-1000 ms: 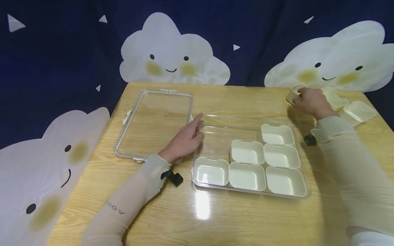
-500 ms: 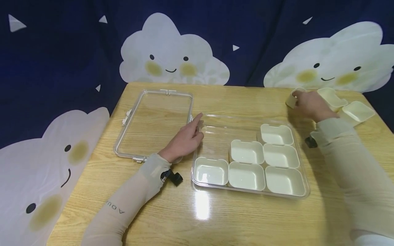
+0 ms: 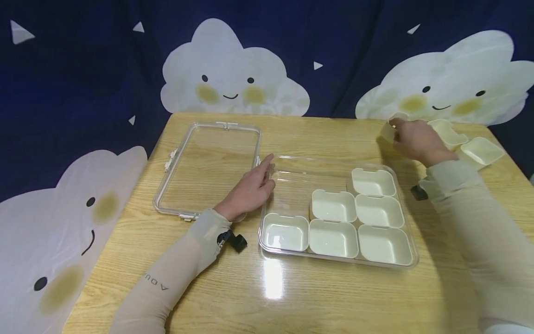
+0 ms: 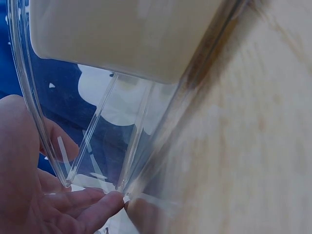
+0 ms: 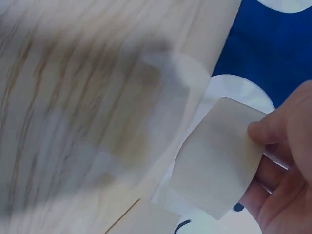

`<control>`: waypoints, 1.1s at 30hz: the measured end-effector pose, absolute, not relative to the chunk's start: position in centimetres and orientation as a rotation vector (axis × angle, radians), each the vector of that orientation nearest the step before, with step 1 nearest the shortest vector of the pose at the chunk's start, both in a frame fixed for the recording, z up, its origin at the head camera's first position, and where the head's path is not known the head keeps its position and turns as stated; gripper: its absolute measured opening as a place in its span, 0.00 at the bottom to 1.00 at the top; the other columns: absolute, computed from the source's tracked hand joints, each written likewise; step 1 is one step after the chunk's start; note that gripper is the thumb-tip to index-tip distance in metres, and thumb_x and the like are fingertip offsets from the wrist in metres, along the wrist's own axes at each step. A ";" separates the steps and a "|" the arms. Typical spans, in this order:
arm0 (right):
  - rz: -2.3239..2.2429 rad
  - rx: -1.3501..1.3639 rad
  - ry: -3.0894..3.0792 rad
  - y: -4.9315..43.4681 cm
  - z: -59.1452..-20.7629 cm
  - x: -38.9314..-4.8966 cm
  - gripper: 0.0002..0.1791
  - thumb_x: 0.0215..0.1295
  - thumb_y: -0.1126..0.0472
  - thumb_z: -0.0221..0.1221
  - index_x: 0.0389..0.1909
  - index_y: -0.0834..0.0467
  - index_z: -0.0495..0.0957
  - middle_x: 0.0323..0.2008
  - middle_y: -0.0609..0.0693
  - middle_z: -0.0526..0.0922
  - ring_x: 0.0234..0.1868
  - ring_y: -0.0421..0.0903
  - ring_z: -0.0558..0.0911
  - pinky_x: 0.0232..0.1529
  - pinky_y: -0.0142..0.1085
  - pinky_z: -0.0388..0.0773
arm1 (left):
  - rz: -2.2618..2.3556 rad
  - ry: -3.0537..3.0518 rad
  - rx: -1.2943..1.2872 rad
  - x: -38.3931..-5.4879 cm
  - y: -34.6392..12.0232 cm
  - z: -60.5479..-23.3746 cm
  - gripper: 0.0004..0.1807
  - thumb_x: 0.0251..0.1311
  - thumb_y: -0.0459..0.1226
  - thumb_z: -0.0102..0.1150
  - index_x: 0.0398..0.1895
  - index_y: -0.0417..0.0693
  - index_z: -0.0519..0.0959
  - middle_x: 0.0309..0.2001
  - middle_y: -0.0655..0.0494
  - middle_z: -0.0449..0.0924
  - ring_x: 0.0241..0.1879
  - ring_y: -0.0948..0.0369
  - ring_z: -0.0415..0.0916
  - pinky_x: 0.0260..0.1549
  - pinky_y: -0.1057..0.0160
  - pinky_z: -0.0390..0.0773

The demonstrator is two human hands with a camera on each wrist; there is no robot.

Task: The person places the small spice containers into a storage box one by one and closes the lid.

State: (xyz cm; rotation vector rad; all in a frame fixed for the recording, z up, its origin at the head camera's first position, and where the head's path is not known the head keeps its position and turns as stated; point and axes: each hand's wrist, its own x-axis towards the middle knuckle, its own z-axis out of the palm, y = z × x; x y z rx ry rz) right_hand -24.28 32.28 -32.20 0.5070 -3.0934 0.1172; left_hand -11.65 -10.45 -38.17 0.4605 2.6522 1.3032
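1. The right hand [image 3: 419, 141], upper right of the head view, pinches a cream cup [image 3: 389, 131] between thumb and fingers; whether the cup touches the table [image 3: 329, 134] at its base, I cannot tell
2. In the right wrist view that held cup sits right of centre, tilted, its outer side facing the camera, with the thumb pressed on its upper right part
3. The left hand [image 3: 248, 190], at the middle of the head view, lies at the left wall of a clear box [image 3: 292, 192], thumb over the rim, index finger pointing up the frame along the edge
4. The left wrist view shows a digit through the clear wall and other fingers at the box's corner, lower left of that frame, so the wall is clasped between them
5. The box, right of centre and lower in the head view, holds six cream cups [image 3: 333, 238]: three along the near row, two in the middle row, one at the far right corner
6. Two loose cups [image 3: 479, 152] stand just right of the right hand, upper right of the frame
7. A clear lid [image 3: 207, 169] with white clips lies left of the box
8. Behind hangs a dark blue curtain [image 3: 104, 41] with smiling white clouds [image 3: 235, 65]
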 end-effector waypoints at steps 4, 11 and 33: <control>0.148 0.536 -3.037 31.0 -31.6 -23.8 0.25 0.63 0.66 0.45 0.61 0.67 0.73 0.25 0.62 0.80 0.28 0.60 0.76 0.34 0.59 0.75 | 1.268 2.679 0.473 -11.6 -10.5 -38.0 0.42 0.68 0.39 0.45 0.85 0.46 0.47 0.34 0.52 0.67 0.43 0.53 0.72 0.56 0.53 0.73; 0.177 0.589 -2.973 28.6 -30.3 -22.5 0.24 0.61 0.68 0.48 0.59 0.64 0.74 0.23 0.56 0.77 0.28 0.57 0.74 0.30 0.52 0.71 | 1.276 2.664 0.457 -11.6 -10.5 -38.0 0.42 0.68 0.39 0.46 0.85 0.49 0.46 0.37 0.51 0.69 0.54 0.52 0.73 0.60 0.52 0.72; 0.185 0.831 -2.738 24.2 -27.8 -17.7 0.23 0.56 0.72 0.50 0.54 0.61 0.78 0.24 0.53 0.78 0.26 0.52 0.74 0.25 0.51 0.71 | 1.258 2.674 0.478 -11.5 -10.4 -37.9 0.42 0.69 0.40 0.45 0.85 0.47 0.46 0.41 0.50 0.76 0.39 0.56 0.71 0.55 0.53 0.74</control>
